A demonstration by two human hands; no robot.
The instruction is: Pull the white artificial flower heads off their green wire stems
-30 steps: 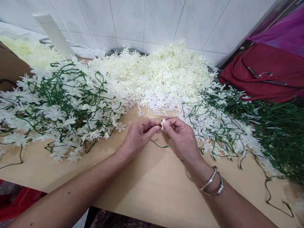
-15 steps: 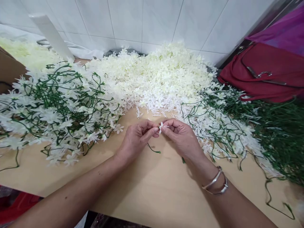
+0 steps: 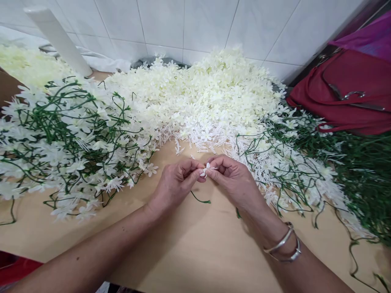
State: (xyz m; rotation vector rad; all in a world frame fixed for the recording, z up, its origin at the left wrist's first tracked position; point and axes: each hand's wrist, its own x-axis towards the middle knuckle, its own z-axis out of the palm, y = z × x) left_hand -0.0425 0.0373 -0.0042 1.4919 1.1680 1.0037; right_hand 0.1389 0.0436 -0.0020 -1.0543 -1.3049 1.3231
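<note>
A small white artificial flower (image 3: 207, 167) is pinched between the fingertips of both hands, above the bare front of the table. My left hand (image 3: 181, 179) is closed, its thumb and forefinger on the flower's left side. From under it a thin green stem (image 3: 200, 198) hangs out; whether it joins the flower is hidden. My right hand (image 3: 230, 175) is also closed, thumb and forefinger gripping the flower from the right. Below that hand the tip of another green stem (image 3: 238, 212) shows.
Loose white blossoms (image 3: 214, 93) are heaped along the tiled wall. Flowers on green stems (image 3: 70, 138) pile up at left, and more stemmed flowers (image 3: 290, 167) lie at right beside bare green stems (image 3: 366, 179). A red bag (image 3: 354, 89) stands at the back right of the wooden table (image 3: 183, 252).
The camera view has shifted slightly. The flower has turned a little, so more of its petals show between the fingertips. Both hands keep their pinch.
</note>
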